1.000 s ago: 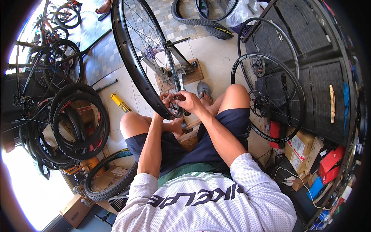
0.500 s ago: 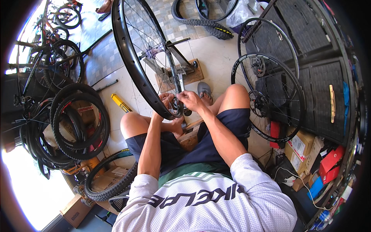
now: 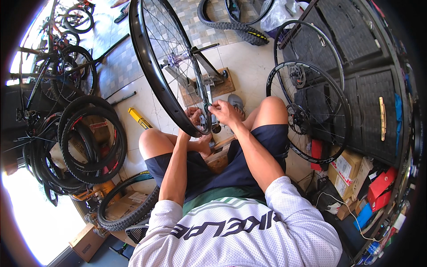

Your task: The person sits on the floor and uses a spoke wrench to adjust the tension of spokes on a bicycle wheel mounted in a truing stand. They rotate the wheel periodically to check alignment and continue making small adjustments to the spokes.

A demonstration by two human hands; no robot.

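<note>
bright daylight, blown-out glare lower left, fisheye-bent edges

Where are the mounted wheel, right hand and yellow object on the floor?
Mounted wheel [image 3: 178, 58]: head view, hub.
Right hand [image 3: 227, 114]: head view, back of the hand.
Yellow object [image 3: 139, 118]: head view, upper face.

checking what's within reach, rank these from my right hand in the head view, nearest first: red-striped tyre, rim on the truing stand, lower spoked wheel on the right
From the right hand:
1. Rim on the truing stand: right beside it, leftward.
2. Lower spoked wheel: off to the right.
3. Red-striped tyre: well over left.
</note>
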